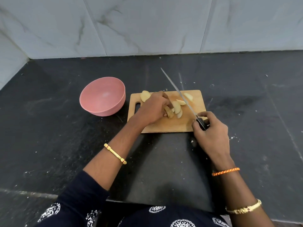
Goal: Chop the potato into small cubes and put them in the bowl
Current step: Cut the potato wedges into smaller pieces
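A round pink plastic bowl is set on the dark stone counter, just left of a rectangular wooden cutting board. Pale potato slices are spread on the board. Some slices are pinched by the curled fingers of the left hand. A long steel knife is gripped at its black handle by the right hand, its blade angled over the slices.
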### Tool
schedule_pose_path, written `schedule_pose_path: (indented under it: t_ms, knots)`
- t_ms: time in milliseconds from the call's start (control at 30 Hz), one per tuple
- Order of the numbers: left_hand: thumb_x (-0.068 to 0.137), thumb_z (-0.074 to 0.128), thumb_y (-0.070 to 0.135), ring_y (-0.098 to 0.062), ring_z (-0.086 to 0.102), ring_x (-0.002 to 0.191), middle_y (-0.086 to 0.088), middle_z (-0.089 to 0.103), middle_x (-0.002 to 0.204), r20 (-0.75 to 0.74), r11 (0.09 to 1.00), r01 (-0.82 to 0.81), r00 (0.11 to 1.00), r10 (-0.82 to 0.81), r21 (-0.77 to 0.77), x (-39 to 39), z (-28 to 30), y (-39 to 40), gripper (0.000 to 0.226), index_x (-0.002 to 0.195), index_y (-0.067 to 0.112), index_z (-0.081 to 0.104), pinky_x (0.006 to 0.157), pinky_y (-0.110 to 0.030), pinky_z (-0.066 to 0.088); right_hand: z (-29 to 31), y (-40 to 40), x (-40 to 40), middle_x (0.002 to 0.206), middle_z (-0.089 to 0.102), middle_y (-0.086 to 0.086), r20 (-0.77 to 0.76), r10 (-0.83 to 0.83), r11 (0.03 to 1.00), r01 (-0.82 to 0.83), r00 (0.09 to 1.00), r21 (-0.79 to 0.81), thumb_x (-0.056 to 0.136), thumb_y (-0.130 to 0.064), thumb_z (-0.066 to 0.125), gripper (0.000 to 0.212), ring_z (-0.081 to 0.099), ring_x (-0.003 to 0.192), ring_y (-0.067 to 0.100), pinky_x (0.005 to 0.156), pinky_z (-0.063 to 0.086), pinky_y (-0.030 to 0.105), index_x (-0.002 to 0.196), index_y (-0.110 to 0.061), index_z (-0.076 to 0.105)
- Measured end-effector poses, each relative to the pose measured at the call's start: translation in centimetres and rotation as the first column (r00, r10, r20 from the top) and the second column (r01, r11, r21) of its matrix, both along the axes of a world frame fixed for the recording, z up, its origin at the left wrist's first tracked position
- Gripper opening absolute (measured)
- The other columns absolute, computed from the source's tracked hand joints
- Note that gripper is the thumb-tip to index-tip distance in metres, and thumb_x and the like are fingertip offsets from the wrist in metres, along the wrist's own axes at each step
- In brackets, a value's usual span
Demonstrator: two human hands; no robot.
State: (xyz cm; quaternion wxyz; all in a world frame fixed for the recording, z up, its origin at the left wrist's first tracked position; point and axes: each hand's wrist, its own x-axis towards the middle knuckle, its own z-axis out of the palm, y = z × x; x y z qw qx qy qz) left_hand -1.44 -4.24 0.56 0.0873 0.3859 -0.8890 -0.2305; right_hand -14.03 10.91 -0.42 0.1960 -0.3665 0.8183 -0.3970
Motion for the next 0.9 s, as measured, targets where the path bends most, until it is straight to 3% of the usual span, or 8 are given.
schedule_pose_path:
  t_ms: [100,200,300,433,500,633,900]
  knots:
    - [0.076,0.068,-0.001,-0.016,0.046,0.112,-0.002,0.051,0.12,0.077,0.991,0.132,0.988,-0.131,-0.005,-0.3,0.4,-0.3,0.043,0.115,0.018,0.065,0.091,-0.03,0.044,0.0,-0.9,-0.4,0.074,0.064,-0.003,0.005,-0.019,0.999,0.02,1.0,-0.045,0.083,-0.027,0.062,0.016,0.062,0.073,0.022,0.069,0.053,0.036,0.098,-0.026,0.062]
    - [0.077,0.066,-0.001,-0.016,0.049,0.11,-0.003,0.052,0.121,0.191,0.966,0.258,0.948,-0.256,0.01,-1.0,1.1,-0.7,0.047,0.119,0.018,0.062,0.091,-0.029,0.044,-0.3,-1.2,-0.5,0.067,0.059,-0.006,0.028,-0.027,0.997,0.029,0.999,-0.068,0.083,-0.026,0.063,0.013,0.06,0.068,0.021,0.067,0.052,0.036,0.097,-0.025,0.062]
    - [0.077,0.067,0.001,-0.019,0.051,0.109,-0.004,0.053,0.12,0.272,0.955,0.293,0.917,-0.291,0.035,-1.6,1.8,-1.5,0.042,0.116,0.016,0.064,0.091,-0.032,0.045,-0.5,-1.3,-0.6,0.064,0.058,-0.007,0.05,-0.022,0.996,0.026,0.998,-0.08,0.084,-0.025,0.063,0.012,0.058,0.065,0.017,0.064,0.05,0.033,0.096,-0.025,0.062]
    - [0.076,0.07,0.009,-0.018,0.049,0.113,-0.002,0.051,0.124,0.299,0.958,0.276,0.911,-0.285,0.071,-1.7,2.0,-2.1,0.046,0.12,0.018,0.06,0.094,-0.033,0.045,-0.7,-1.0,-0.8,0.065,0.06,-0.006,0.07,-0.003,0.997,0.008,0.998,-0.077,0.084,-0.025,0.063,0.011,0.058,0.064,0.012,0.059,0.044,0.029,0.095,-0.025,0.062]
    - [0.077,0.071,0.017,-0.015,0.047,0.116,0.0,0.049,0.127,0.271,0.962,0.25,0.924,-0.271,0.107,-1.3,2.2,-2.4,0.049,0.124,0.018,0.057,0.094,-0.026,0.042,-0.8,-0.9,-0.8,0.064,0.06,-0.004,0.076,-0.008,0.996,0.015,0.997,-0.084,0.084,-0.025,0.063,0.01,0.057,0.062,0.012,0.057,0.043,0.028,0.094,-0.025,0.062]
    - [0.089,0.059,0.02,-0.016,0.051,0.117,-0.004,0.051,0.132,0.226,0.984,0.136,0.961,-0.159,0.114,-1.1,2.8,-3.4,0.042,0.13,0.012,0.052,0.095,-0.024,0.042,-0.8,-0.9,-0.8,0.063,0.058,-0.006,0.09,-0.002,0.994,0.012,0.996,-0.108,0.085,-0.025,0.064,0.008,0.054,0.057,0.01,0.053,0.041,0.023,0.093,-0.025,0.062]
    - [0.083,0.065,0.01,-0.015,0.058,0.094,-0.006,0.065,0.107,0.156,0.995,0.061,0.985,-0.073,0.085,-3.2,1.4,-2.9,0.028,0.112,0.011,0.065,0.08,-0.02,0.044,-0.4,-1.1,-0.3,0.063,0.059,-0.004,0.072,0.04,0.99,-0.03,0.997,-0.137,0.086,-0.025,0.064,0.006,0.054,0.056,0.012,0.052,0.042,0.024,0.091,-0.024,0.062]
